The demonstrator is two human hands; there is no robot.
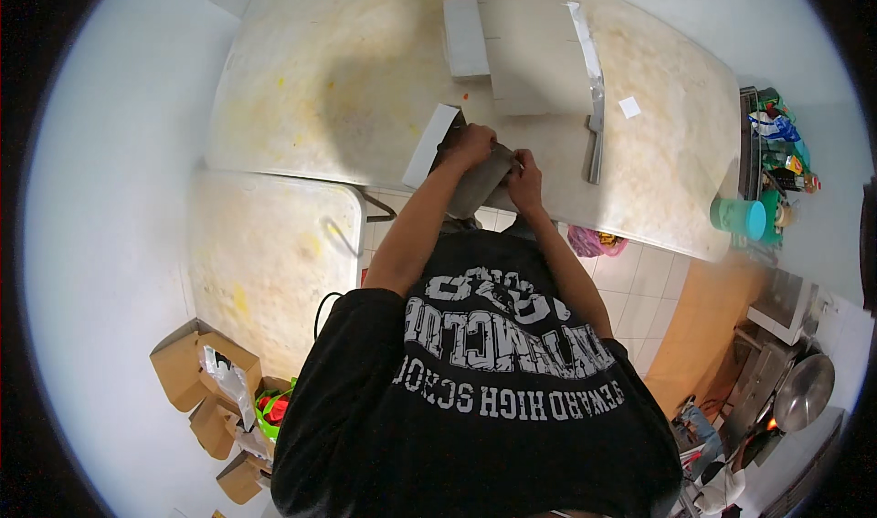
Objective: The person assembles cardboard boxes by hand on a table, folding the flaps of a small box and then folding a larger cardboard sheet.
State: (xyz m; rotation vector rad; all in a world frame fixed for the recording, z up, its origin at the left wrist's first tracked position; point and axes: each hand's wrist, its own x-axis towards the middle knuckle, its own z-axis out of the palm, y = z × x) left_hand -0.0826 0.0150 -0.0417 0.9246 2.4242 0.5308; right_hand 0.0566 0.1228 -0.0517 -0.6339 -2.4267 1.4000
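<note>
At near edge of stained white table, centre of view: 1 pc grey cardboard sheet, held in both hands, partly folded, lower end hanging off the table edge toward the person's chest.

- Left hand: fingers closed over top edge of the grey sheet, thumb side not visible; clamped on it as far as can be seen.
- Right hand: pinched shut on the sheet's right edge, just beside the left hand, knuckles up.
- White flap: attached or touching at sheet's left, tilted up from the table; cannot tell if same pc.
- Flat cardboard blank: lies further back on table, w/ a white panel at its left and a silvery tape strip down its right side. Well apart from hands.
- Small white scrap: right of blank, loose.
- Teal cup: near table's right corner.
- Second table: lower, to person's left, stained yellow.
- Brown cartons: on floor, lower left.

Handling note (judgement): step appears to be creasing/folding the sheet. Best done w/ the fold line backed against the table edge, both hands close to the crease, even pressure along it. Thin card likely to buckle off-line if pulled from one corner only; keep the white flap from getting trapped underneath.
</note>
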